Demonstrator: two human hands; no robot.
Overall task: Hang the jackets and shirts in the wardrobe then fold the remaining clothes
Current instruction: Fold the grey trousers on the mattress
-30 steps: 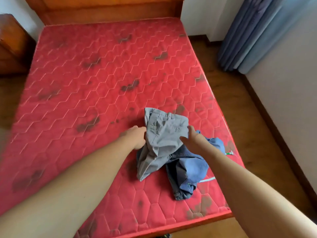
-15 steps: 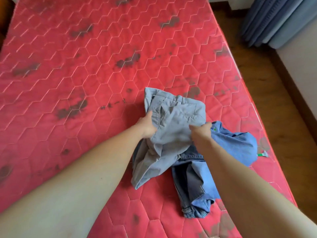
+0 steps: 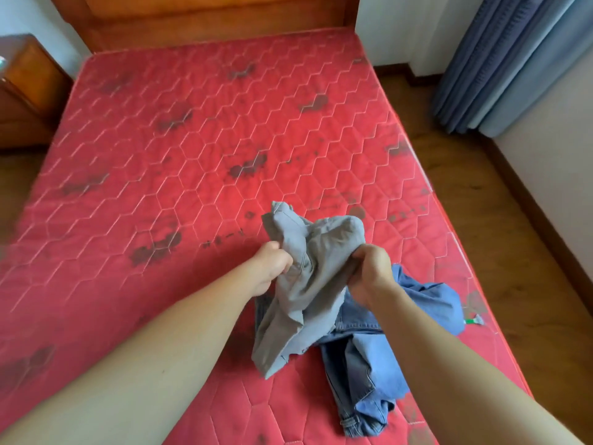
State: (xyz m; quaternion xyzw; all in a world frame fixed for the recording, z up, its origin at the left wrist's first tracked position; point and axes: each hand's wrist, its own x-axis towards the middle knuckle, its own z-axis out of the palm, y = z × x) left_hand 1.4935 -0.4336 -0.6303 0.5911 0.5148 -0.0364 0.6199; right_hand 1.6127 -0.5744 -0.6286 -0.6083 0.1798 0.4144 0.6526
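Note:
A crumpled pair of grey trousers [image 3: 308,284] is lifted off the red mattress [image 3: 192,149] near its right front part. My left hand [image 3: 272,266] grips the grey cloth on its left side, and my right hand [image 3: 369,274] grips it on the right. The lower end of the grey trousers hangs down to the mattress. Under and to the right of them lies a rumpled pair of blue jeans [image 3: 369,374], partly hidden by my right forearm.
A wooden headboard [image 3: 205,17] stands at the far end and a wooden nightstand [image 3: 25,88] at the far left. Blue curtains [image 3: 513,59] hang at the right by a white wall. A small green-and-white object [image 3: 474,321] lies at the mattress's right edge.
Both hands have closed on the grey trousers and raised them, bunching the cloth between them. The view has tilted back up so the headboard shows again.

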